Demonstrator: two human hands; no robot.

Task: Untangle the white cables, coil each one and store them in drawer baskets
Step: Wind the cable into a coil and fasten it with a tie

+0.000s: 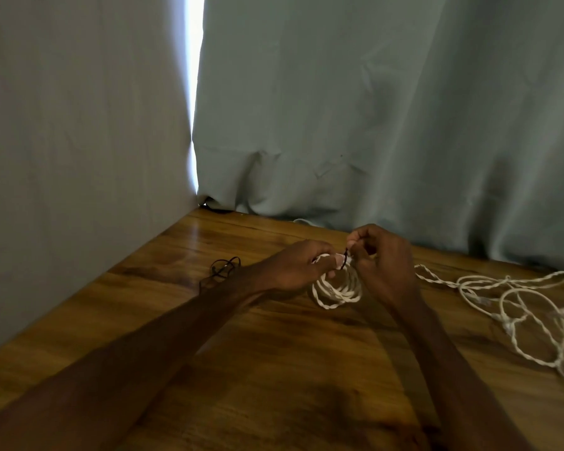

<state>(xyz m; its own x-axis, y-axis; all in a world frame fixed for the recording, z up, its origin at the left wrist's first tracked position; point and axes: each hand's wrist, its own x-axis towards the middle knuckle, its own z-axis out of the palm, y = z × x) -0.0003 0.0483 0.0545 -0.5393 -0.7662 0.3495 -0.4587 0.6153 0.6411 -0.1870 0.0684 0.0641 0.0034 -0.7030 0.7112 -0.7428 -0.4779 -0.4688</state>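
Observation:
A coiled white twisted cable (337, 292) hangs just above the wooden table (274, 369), held at its top. My left hand (298, 263) grips the top of the coil, thumb across the strands. My right hand (380, 255) pinches a thin dark tie (345, 255) at the coil's top, fingers curled. A loose tangle of white cables (518, 304) lies on the table to the right, with one strand trailing toward my right hand.
A small bundle of thin dark ties (223, 268) lies on the table left of my left forearm. A pale curtain (372, 109) hangs along the table's far edge, and a grey wall (79, 141) borders the left side.

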